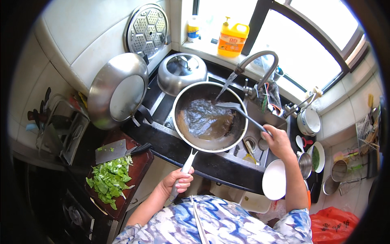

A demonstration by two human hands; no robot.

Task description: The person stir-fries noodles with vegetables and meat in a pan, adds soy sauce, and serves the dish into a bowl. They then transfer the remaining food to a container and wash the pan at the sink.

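Observation:
My left hand (178,180) grips the pale handle (188,163) of a dark frying pan (210,146) with a light rim. The pan sits over the sink area, and brownish water (207,119) swirls in it. Water runs down into it from the curved tap (259,56). In my right hand (277,141) is the grey handle of a spatula (253,119); its flat head lies inside the pan near the right wall, close to the stream. Part of the steel sink (274,122) is hidden beneath the pan.
A cleaver (111,151) and chopped greens (109,180) lie on the brown cutting board (141,160) at left. A large wok (117,91) leans on the wall beside a lidded steel pot (181,74). White bowls (274,180) stand right; a yellow detergent jug (233,39) is on the sill.

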